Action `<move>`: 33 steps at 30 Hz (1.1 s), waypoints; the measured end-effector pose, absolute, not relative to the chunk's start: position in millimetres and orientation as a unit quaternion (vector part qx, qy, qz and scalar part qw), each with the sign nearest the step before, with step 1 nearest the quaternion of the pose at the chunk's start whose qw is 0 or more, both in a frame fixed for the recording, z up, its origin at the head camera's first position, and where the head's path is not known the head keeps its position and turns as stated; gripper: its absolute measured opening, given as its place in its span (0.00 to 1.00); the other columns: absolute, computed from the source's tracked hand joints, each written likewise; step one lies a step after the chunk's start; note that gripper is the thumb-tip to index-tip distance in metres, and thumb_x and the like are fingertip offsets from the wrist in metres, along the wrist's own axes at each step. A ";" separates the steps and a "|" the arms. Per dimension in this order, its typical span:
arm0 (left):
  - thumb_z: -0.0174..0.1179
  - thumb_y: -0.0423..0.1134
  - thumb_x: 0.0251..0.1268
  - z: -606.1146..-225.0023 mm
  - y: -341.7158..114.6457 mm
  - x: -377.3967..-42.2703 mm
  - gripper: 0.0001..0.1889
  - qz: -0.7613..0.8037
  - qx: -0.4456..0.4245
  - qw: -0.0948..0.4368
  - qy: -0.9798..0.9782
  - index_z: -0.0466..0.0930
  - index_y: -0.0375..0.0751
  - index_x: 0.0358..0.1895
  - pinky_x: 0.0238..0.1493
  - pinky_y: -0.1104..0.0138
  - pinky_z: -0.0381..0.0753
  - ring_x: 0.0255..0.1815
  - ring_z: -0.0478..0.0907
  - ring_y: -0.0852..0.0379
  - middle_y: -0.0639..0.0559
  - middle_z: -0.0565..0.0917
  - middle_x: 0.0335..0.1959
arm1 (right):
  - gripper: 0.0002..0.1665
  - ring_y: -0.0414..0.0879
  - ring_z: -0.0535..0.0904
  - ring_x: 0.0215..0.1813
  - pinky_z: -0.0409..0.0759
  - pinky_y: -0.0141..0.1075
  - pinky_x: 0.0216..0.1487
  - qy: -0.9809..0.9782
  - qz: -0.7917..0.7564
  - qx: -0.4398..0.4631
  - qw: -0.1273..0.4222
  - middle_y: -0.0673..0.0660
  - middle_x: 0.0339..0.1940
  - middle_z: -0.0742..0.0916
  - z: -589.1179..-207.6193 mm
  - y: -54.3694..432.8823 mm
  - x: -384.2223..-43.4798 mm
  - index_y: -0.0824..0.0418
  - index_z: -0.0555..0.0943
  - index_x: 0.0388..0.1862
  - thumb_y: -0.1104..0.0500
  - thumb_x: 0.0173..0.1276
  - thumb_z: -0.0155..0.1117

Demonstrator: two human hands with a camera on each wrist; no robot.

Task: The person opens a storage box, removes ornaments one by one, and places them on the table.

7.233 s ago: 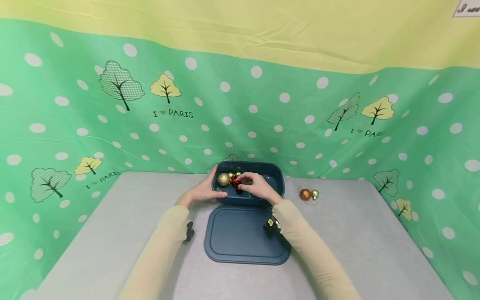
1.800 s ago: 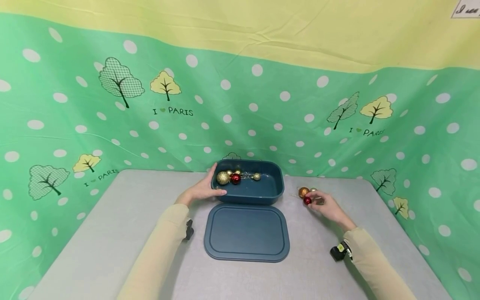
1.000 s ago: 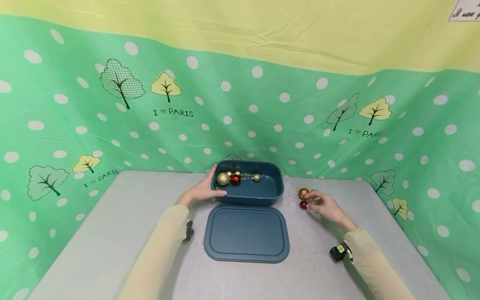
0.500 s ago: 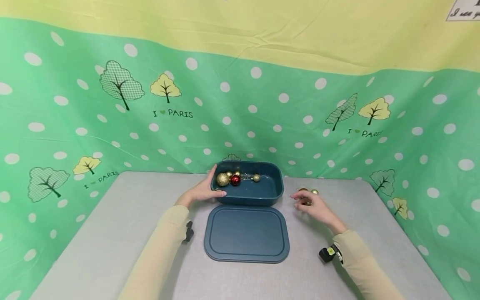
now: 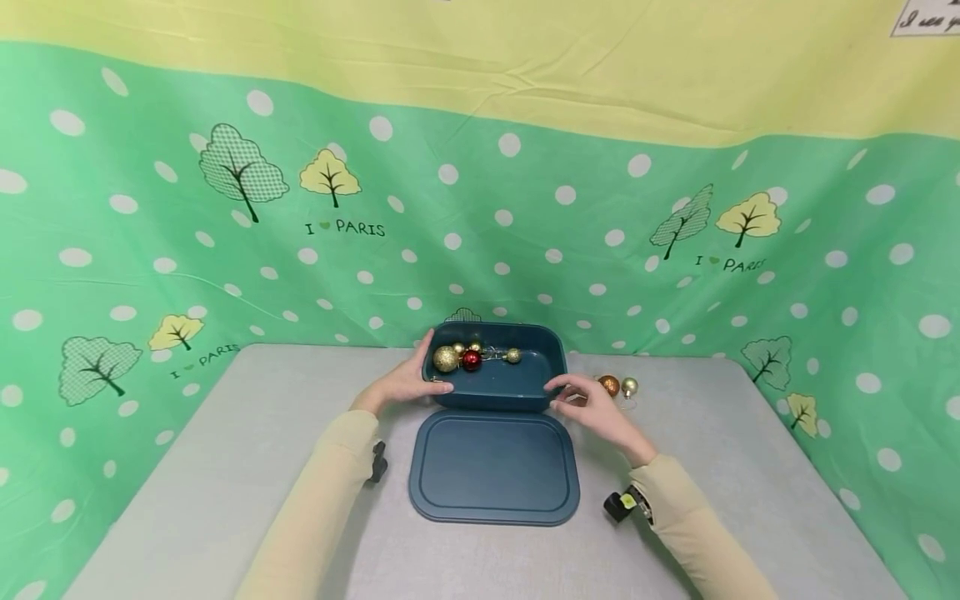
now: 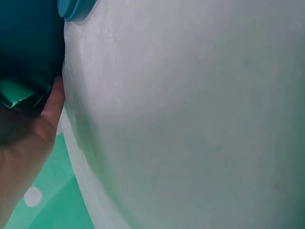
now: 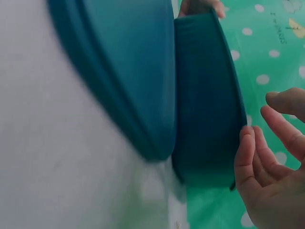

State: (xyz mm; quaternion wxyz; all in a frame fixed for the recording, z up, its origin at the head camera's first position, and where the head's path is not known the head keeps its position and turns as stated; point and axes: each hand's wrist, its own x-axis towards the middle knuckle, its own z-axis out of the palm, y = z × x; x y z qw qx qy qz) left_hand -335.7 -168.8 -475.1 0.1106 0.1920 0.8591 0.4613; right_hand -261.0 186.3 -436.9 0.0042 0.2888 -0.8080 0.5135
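My left hand (image 5: 401,383) grips the left end of a dark blue lidless storage box (image 5: 525,385), thumb along its front wall. Inside are a large glittery gold Christmas bauble (image 5: 446,359), a red bauble (image 5: 471,360) and several small gold ones, one of them (image 5: 513,356) nearer the middle. My right hand (image 5: 596,412), holding nothing, is at the box's right end with fingers loosely bent; the right wrist view shows its fingertips (image 7: 247,133) right at the rim. Behind that hand on the table lie a copper bauble (image 5: 609,386) and a pale gold bauble (image 5: 630,387).
A blue lid (image 5: 495,467) lies flat on the grey table (image 5: 285,467) directly in front of the box. Behind the table hangs a green and yellow patterned cloth (image 5: 465,208), close to the box's back wall.
My right hand took a red bauble from the box, set it down by the copper one and let go, then moved left to the box. The red bauble is now hidden. Left hand stayed put.
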 end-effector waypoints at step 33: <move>0.71 0.52 0.53 -474.0 -168.9 -336.1 0.65 0.447 0.191 0.102 0.868 0.24 0.40 0.76 0.70 0.46 0.52 0.72 0.50 0.31 0.27 0.44 0.74 | 0.15 0.51 0.80 0.44 0.80 0.42 0.45 -0.788 0.528 0.306 -0.083 0.61 0.52 0.81 -439.1 110.3 -303.8 0.63 0.80 0.53 0.65 0.68 0.63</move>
